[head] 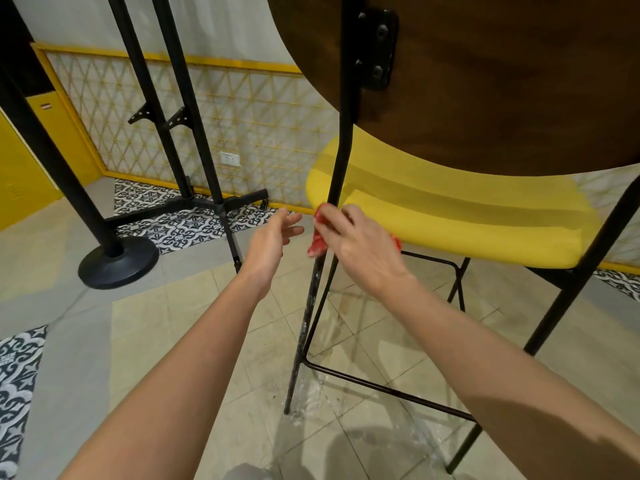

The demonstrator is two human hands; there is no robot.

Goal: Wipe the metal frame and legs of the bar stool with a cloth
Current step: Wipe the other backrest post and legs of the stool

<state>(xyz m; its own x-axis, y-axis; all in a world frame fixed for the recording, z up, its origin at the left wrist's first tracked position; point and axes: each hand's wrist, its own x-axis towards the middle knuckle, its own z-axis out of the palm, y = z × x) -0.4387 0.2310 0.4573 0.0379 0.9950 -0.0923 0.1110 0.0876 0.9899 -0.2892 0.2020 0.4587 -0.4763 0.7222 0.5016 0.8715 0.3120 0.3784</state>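
Observation:
A bar stool with a yellow seat, a dark wooden backrest and thin black metal legs stands in front of me. My right hand grips a red cloth wrapped around the stool's left rear leg at seat height. The cloth's lower end hangs out below my fingers. My left hand hovers just left of that leg, fingers relaxed, holding nothing. Lower down, the same leg looks scuffed and speckled. A thin black footrest bar runs between the legs.
A black pole on a round base stands to the left. Two slanted black stands with a cross foot lean near a wall panel with yellow lattice. The floor has beige tiles and patterned black-and-white tiles.

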